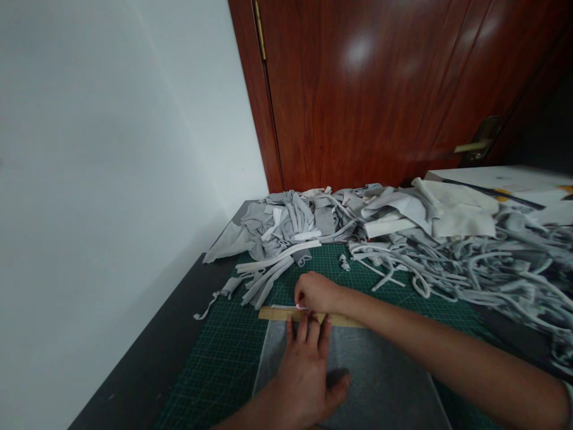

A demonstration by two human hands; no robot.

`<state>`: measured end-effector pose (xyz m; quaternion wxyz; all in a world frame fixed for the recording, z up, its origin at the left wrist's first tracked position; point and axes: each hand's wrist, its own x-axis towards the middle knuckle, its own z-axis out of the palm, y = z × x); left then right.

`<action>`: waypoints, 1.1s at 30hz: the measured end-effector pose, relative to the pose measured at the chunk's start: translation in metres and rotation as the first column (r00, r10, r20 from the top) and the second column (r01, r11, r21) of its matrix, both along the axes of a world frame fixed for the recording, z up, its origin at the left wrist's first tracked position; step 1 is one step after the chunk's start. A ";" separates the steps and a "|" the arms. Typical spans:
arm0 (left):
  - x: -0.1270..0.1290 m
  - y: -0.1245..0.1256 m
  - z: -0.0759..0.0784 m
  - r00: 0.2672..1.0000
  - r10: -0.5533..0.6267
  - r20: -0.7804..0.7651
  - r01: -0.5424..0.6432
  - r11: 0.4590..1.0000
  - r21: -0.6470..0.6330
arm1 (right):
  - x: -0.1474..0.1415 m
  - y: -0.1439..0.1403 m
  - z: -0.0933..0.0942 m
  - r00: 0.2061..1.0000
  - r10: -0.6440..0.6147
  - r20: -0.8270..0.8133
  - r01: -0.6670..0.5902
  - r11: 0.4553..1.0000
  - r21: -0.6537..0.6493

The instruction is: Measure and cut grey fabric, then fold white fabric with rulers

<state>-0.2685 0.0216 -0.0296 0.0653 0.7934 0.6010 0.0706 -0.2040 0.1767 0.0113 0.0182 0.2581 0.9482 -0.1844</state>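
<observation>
A grey piece of cloth (pixel 380 376) lies flat on the green cutting mat (pixel 210 370). Across its far edge runs a wooden ruler (pixel 274 313), with a thin strip of pale fabric showing just beyond. My left hand (pixel 304 376) lies over the cloth, fingers spread and their tips pressing on the ruler. Reaching in from the right, my right hand (pixel 316 291) is closed at the ruler's far edge, just past my left fingertips. Something small and pinkish shows at its fingertips; its kind is mostly hidden by the fingers.
Cut grey and white fabric strips (pixel 271 278) lie beyond the ruler. A heap of grey scraps (pixel 290 218) backs the mat, and a tangle of strips (pixel 483 263) covers the right. Behind stand a white box (pixel 555 206), a wooden door (pixel 358 101) and, at left, a white wall (pixel 111 149).
</observation>
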 end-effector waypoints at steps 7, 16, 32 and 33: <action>0.000 -0.001 -0.001 1.000 0.013 0.004 -0.013 1.000 -0.003 | -0.007 -0.004 0.010 0.997 0.036 0.063 -0.041 0.997 0.072; 0.001 0.001 0.000 1.000 0.018 -0.004 -0.018 1.000 -0.023 | 0.002 -0.005 0.020 0.990 0.082 0.119 -0.095 0.990 0.107; 0.003 0.001 0.006 1.000 0.014 -0.026 -0.015 1.000 -0.005 | 0.046 0.001 0.008 0.992 0.068 0.110 -0.083 0.987 0.135; 0.003 0.001 0.005 1.000 0.014 -0.028 -0.014 1.000 0.005 | 0.046 0.001 0.007 0.992 0.066 0.106 -0.081 0.988 0.135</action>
